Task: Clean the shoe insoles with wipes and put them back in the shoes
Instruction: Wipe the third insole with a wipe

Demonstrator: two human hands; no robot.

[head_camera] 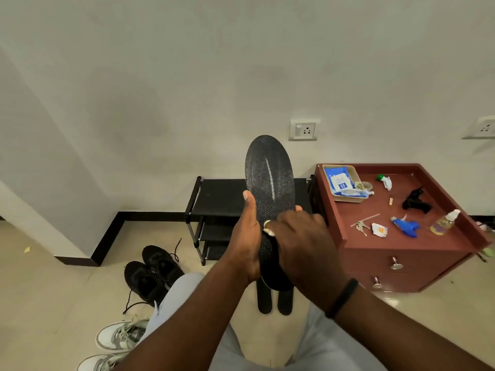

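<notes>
Head view, looking fwd and down. The left hand (245, 238) is gripping a black insole (269, 183) upright in the middle of the frame, thumb up along its left edge, the other fingers wrapping round behind it, one tip showing at the right edge. The toe end is rising well above the fingers; the heel end is dropping below the palm. The right hand (300, 242) is lying across the insole's lower half, fingers curling over a bit of white wipe (267, 228) that's peeking out at the fingertips and pressing it to the textured face. A black band (342, 298) is sitting on the right wrist.

Below the hands, two more black insoles (274, 301) are lying side by side on the floor. Left of and below the left hand, a pair of black shoes (152, 271) is sitting on the tile; a white-grey pair (117, 341) is nearer the bottom edge. Behind the fingers, a black shoe rack (217, 199) is standing vs. the wall. Right of the right hand, a red cabinet (417, 253) is holding a tray with a blue wipes pack (338, 180), keys (361, 227), a blue spray head (405, 226) and a small bottle (444, 223).
</notes>
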